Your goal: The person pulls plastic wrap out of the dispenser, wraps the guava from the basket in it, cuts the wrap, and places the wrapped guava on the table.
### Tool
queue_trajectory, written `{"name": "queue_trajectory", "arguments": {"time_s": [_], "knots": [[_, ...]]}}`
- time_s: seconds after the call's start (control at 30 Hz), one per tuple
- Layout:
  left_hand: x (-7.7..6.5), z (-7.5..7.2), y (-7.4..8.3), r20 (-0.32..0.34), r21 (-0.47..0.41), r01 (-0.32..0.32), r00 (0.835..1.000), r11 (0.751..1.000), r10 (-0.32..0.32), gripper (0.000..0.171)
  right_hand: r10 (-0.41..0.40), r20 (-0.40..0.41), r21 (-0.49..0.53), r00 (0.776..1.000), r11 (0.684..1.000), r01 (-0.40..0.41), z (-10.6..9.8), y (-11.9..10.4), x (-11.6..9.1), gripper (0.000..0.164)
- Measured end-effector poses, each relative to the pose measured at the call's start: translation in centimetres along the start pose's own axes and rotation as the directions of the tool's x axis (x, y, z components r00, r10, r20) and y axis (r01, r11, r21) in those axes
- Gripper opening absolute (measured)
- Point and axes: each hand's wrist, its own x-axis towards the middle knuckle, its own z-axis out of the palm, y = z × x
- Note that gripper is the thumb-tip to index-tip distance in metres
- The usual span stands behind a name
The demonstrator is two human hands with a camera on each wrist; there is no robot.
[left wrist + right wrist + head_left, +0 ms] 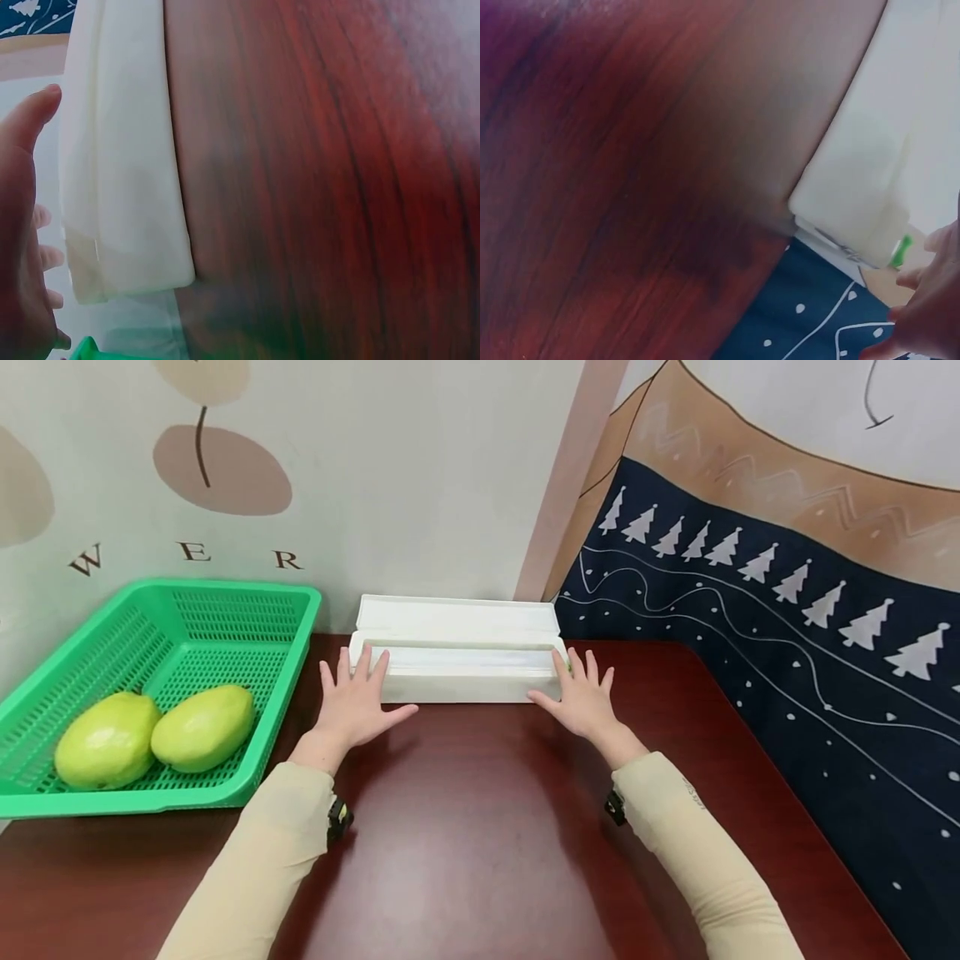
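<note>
A long white plastic-wrap dispenser box (468, 689) stands at the back of the table, its lid (457, 614) tipped back. Inside lies a pale, shiny roll (472, 658) that looks like plastic wrap. My left hand (352, 702), fingers spread, is by the box's left end, and my right hand (585, 697) is likewise spread by the right end. Neither hand holds anything; whether fingertips touch the box I cannot tell. In the right wrist view a small green piece (901, 251) shows at the box's end.
To the left, a green plastic basket (300, 635) holds two green-yellow fruits (204, 728), possibly guavas. The dark red wooden table (465, 843) spreads before me. Patterned cloth (787, 693) borders the right side, and a pale printed backdrop (420, 485) rises behind the box.
</note>
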Motion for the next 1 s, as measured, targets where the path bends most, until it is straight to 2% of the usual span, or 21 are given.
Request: {"name": "queue_trajectory", "arguments": {"time_s": [0.23,0.4,0.53,0.67,0.77,0.9,1.0], "knots": [[0.0,0.2,-0.8,-0.021,0.013,0.003,1.0,1.0,-0.003,0.087,0.012,0.006,0.008,1.0,1.0,-0.012,0.4,0.4,0.7,0.074],[0.2,0.1,-1.1,-0.104,0.027,-0.017,0.994,0.999,0.02,0.06,-0.014,-0.055,-0.021,0.998,1.0,0.012,0.1,0.4,1.2,0.053],[0.6,0.2,-1.2,-0.21,0.017,-0.029,0.977,0.999,0.031,0.038,-0.036,-0.113,-0.025,0.993,0.999,0.033,-0.3,0.3,1.5,0.039],[1.0,0.5,-1.2,-0.293,-0.017,-0.029,0.956,0.999,0.022,0.027,-0.052,-0.119,-0.022,0.992,0.999,0.05,-0.4,0.4,1.6,0.036],[1.2,0.6,-1.2,-0.322,-0.029,-0.023,0.947,0.999,0.013,0.024,-0.06,-0.128,-0.01,0.99,0.998,0.059,-0.2,0.5,1.6,0.035],[1.3,0.7,-1.2,-0.348,-0.028,-0.014,0.938,0.999,0.003,0.021,-0.077,-0.18,-0.008,0.981,0.997,0.077,0.0,0.7,1.7,0.031],[1.5,0.6,-1.1,-0.349,-0.037,0.0,0.937,0.999,-0.012,0.019,-0.09,-0.225,-0.008,0.97,0.996,0.09,0.1,0.8,1.9,0.027]]}}
